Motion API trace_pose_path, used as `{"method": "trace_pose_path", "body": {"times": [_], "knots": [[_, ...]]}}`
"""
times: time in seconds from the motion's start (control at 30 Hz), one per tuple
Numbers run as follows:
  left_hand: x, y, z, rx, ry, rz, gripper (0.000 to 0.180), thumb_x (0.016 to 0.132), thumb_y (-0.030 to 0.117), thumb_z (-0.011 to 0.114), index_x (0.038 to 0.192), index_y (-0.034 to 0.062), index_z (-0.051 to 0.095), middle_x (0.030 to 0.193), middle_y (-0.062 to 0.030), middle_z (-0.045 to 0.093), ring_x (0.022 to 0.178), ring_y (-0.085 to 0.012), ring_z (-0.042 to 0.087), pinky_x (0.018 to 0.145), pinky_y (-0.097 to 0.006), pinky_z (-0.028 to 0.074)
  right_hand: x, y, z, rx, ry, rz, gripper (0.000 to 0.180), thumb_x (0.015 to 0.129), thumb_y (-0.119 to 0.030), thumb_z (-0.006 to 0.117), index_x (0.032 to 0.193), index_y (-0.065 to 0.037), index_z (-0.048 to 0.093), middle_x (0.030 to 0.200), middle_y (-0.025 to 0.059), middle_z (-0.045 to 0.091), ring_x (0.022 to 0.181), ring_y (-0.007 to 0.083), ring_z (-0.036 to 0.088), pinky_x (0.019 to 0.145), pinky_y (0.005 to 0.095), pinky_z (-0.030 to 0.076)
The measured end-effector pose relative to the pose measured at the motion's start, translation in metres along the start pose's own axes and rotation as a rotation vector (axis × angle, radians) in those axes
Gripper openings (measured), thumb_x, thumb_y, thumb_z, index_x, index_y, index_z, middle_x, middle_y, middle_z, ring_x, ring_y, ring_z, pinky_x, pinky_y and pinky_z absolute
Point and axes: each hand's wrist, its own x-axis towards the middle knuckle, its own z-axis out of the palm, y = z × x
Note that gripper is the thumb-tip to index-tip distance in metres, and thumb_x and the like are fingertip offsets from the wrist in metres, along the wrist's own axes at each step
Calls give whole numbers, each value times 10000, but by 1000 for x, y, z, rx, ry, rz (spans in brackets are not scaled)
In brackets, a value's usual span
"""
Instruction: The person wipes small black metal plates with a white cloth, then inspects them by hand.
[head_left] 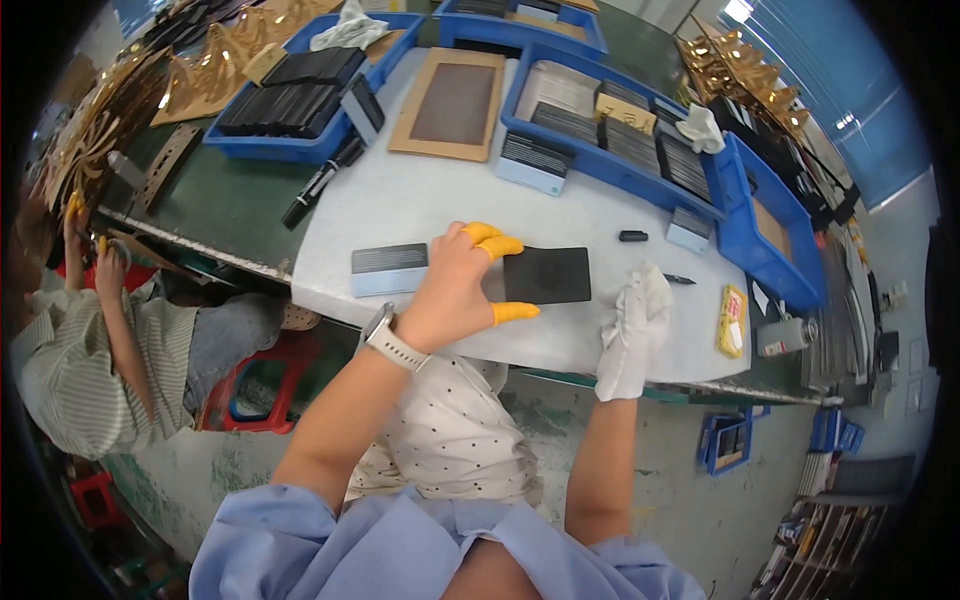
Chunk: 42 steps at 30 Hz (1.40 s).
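Yellow finger cots cover several fingertips of my left hand (462, 278). Its thumb and fingers span the left end of a flat black rectangular plate (550, 275), touching its upper and lower edges. Left of that hand, a grey-blue printed card-like piece (388, 270) lies on the white table sheet. My right hand (634, 325), in a white glove, rests right of the plate with its fingers drawn together; what they hold, if anything, is hidden. A thin black pen (680, 280) sticks out beside the glove. Its likely cap (633, 236) lies farther back.
Blue trays (270, 147) of upright dark pieces stand at the back left and along the back right (610, 165). A framed brown board (400, 140) lies between them. At the right are a yellow packet (732, 322) and a can (787, 337). Another person (110, 350) sits at far left.
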Motion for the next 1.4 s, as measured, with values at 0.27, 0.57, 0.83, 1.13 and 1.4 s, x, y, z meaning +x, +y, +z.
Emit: {"method": "trace_pose_path", "body": {"times": [0.27,0.57,0.83,1.13,1.4], "knots": [[-27,36,-2,-81,16,-1,698,668,387,990,1230,75,718,1236,-120,635,1133,-351,549,1007,-458,427,-7,-38,19,-202,-212,-119,582,888,-64,876,1365,-3,548,1164,61,625,1010,141,623,920,269,532],[-46,54,9,-87,36,60,715,644,374,1013,1225,78,718,1230,-136,603,1115,-371,539,1016,-463,428,-41,-58,17,-507,-480,-233,530,961,-76,810,1396,-2,518,1078,9,600,1000,125,608,934,281,526],[-58,61,7,-112,50,83,723,645,369,1015,1238,80,718,1227,-135,603,1103,-372,542,1020,-470,431,-67,-80,17,-531,-355,-239,431,997,-21,749,1383,0,558,1098,12,593,1023,101,592,963,278,515],[-67,67,1,-144,44,42,734,641,367,1020,1247,93,710,1233,-120,592,1130,-371,526,1053,-472,422,-65,-101,9,-187,-180,54,405,1056,15,631,1447,-40,536,1349,61,636,1007,74,620,832,237,557],[-72,67,3,-156,62,45,737,639,378,1021,1245,97,710,1238,-116,588,1131,-364,523,1045,-467,424,-84,-81,1,-309,-301,-121,401,1025,44,664,1408,24,544,1393,91,631,1320,152,588,1113,294,483]]}}
